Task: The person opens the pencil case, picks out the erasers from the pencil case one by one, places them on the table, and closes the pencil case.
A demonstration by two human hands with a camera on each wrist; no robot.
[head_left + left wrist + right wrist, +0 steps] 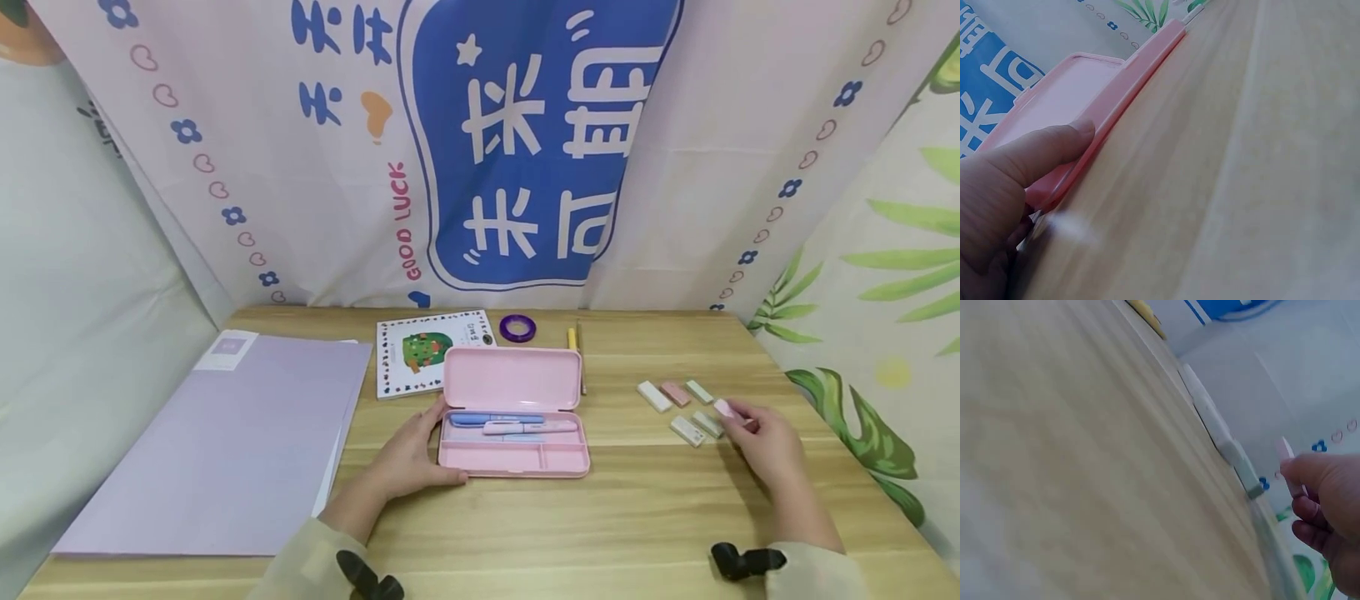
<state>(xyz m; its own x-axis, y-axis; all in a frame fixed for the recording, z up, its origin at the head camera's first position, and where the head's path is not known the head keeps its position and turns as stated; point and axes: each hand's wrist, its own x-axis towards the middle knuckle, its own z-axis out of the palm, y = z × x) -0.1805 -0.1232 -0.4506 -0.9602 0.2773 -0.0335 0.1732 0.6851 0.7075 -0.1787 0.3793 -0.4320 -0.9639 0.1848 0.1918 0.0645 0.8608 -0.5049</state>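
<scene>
A pink pencil case (491, 461) lies on the table with its lid raised. Its back compartment holds a blue pen (487, 419) and a pale pink pen (525, 427); the front compartments look bare. My left hand (408, 454) grips the case's left end, and in the left wrist view its thumb (1054, 147) presses the front wall. Over at the right, my right hand (768, 442) pinches a small pink eraser (724, 408) between thumb and fingers. The right wrist view shows this eraser (1288, 459) raised off the table. Several white, pink and green erasers (687, 431) lie beside that hand.
Left of the case lies a large lilac folder (225, 450) over white sheets. A notebook with a green cartoon cover (420, 346), a purple tape roll (517, 327) and a yellow pencil-like item (572, 339) sit behind the case. Printed cloth hangs at the table's back edge.
</scene>
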